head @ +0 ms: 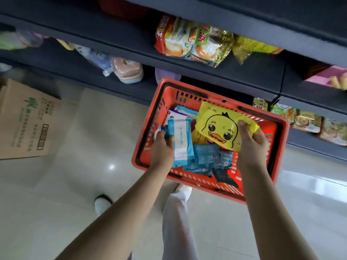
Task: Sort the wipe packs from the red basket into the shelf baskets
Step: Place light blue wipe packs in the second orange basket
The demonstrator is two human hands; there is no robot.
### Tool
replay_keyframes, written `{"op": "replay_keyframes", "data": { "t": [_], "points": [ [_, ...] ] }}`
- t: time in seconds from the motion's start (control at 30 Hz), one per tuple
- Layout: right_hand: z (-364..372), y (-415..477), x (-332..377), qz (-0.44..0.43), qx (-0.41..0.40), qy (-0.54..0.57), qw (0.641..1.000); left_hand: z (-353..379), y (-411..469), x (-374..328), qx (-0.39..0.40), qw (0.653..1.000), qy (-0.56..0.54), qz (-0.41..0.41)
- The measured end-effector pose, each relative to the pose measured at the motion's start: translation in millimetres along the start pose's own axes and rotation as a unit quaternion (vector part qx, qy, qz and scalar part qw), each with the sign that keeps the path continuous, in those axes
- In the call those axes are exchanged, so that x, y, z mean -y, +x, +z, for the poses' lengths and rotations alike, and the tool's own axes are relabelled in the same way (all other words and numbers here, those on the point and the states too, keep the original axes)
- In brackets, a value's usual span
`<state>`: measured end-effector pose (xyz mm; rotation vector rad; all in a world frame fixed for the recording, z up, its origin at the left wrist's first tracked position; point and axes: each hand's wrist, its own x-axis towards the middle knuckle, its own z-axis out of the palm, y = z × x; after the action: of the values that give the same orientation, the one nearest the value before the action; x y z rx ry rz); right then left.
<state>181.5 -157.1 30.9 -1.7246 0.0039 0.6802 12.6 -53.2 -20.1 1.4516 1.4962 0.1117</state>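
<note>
So: R hand [251, 141] pinches yellow duck pack [217, 126], long axis crosswise; L hand [162, 145] grips blue pack [181, 143], axis toward shelf [112, 44].

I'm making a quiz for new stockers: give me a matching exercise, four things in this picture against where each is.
1. yellow duck-print wipe pack
2. light blue wipe pack
3. brown cardboard box
4. orange instant-noodle bag

A. on the dark shelf
B. in the right hand
C. on the tiled floor
D. in the left hand

Pairs: 1-B, 2-D, 3-C, 4-A
</note>
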Motion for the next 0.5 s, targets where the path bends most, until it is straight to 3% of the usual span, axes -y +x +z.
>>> {"op": "replay_keyframes", "data": {
  "t": [0.1, 0.27, 0.5],
  "points": [
    [1, -49, 20, 0.0, -0.063, 0.022, 0.998, -25, -16, -15, 0.018, 0.999, -0.018, 0.024],
    [-6, -70, 23, 0.042, -0.133, 0.097, 0.986, -22, -23, -24, 0.022, 0.995, -0.076, -0.052],
    [-36, -110, 94, 0.062, -0.076, 0.169, 0.981, -59, -73, -60, 0.041, 0.975, -0.204, -0.083]
  ]
}}
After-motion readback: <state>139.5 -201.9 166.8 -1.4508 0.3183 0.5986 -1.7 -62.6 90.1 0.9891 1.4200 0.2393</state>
